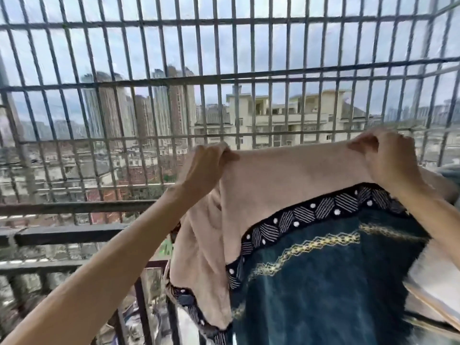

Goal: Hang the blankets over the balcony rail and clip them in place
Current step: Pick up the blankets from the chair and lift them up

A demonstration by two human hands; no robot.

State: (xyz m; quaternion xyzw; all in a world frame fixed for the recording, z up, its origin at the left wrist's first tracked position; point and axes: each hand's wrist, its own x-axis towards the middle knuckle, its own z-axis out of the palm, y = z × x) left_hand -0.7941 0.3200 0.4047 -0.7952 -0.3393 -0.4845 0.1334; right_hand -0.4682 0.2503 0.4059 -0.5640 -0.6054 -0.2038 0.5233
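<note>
A blanket [286, 185] with a beige underside, a dark blue patterned face and a black-and-white trim hangs in front of me, held up by its top edge. My left hand [207, 165] pinches that edge at centre, fingers closed on the cloth. My right hand [388, 158] grips the same edge farther right. The fabric is stretched between both hands and droops below them, covering the balcony rail [72, 234] on the right side. No clips are visible.
A metal security grille [159, 80] of vertical bars and crossbars encloses the balcony ahead and on the right. City buildings lie beyond it. The dark horizontal rail runs bare along the left. A pale object [438, 290] sits at the right edge.
</note>
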